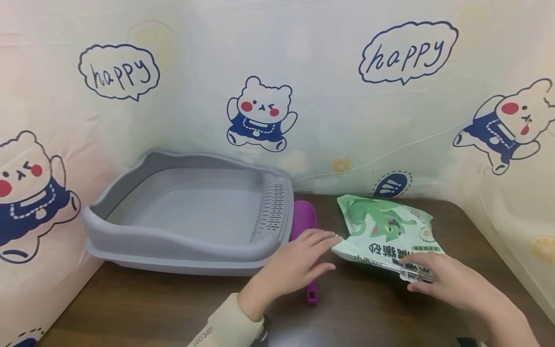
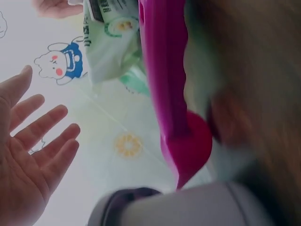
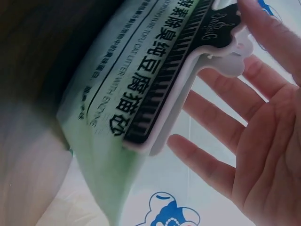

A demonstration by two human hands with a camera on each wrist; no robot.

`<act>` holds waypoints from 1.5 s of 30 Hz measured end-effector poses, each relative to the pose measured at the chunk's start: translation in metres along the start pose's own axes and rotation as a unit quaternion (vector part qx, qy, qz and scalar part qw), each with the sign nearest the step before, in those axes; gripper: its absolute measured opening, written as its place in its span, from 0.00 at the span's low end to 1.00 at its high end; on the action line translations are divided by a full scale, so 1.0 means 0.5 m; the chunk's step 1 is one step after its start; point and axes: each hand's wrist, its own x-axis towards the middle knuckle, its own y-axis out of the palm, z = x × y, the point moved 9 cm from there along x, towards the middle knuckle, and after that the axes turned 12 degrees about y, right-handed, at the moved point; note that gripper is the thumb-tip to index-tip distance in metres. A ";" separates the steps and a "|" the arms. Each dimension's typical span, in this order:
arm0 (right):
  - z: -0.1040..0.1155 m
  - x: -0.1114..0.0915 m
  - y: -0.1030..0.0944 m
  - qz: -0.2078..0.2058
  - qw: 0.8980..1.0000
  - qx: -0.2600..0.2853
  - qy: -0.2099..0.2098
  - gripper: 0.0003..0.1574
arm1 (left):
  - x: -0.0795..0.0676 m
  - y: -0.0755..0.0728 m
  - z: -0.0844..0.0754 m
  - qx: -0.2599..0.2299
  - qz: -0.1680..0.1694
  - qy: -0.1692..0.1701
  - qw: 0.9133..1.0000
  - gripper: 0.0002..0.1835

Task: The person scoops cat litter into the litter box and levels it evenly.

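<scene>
A green and white bag of cat litter [image 1: 386, 226] lies on the table at the right, a cat drawn on its front. Across its near edge sits a bag clip [image 3: 188, 75] with a black piano-key face and pale jaws. My right hand [image 1: 455, 279] is at this clip, its thumb close to the clip's grip and its fingers [image 3: 211, 113] stretched out behind it. My left hand [image 1: 299, 260] hovers beside the bag's left corner with fingers spread, holding nothing. Below and behind it lies a purple litter scoop [image 1: 305, 217], its middle partly hidden by the hand in the head view.
A grey litter box [image 1: 186, 253] with a slotted side ledge takes up the left of the brown table [image 1: 173, 308]. Behind stands a cloth backdrop [image 1: 321, 125] printed with bears and the word "happy". The scoop lies between litter box and bag.
</scene>
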 end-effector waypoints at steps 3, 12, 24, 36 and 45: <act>-0.003 0.000 -0.002 0.001 1.000 0.008 0.002 0.20 | 0.015 0.021 -0.006 -0.011 0.015 0.002 1.000 0.27; -0.012 0.012 -0.015 -0.011 0.999 0.040 -0.014 0.15 | 0.049 0.068 0.003 0.032 0.053 -0.021 0.998 0.27; -0.023 0.019 -0.019 -0.002 0.998 0.071 0.000 0.12 | 0.068 0.105 0.008 0.039 0.043 -0.072 0.996 0.23; -0.030 0.019 -0.016 -0.006 0.997 0.083 0.006 0.10 | 0.080 0.103 0.024 0.018 0.014 -0.145 0.989 0.15; -0.019 0.026 -0.018 -0.011 0.996 0.089 0.007 0.13 | 0.065 0.108 0.038 0.001 0.010 -0.162 0.987 0.12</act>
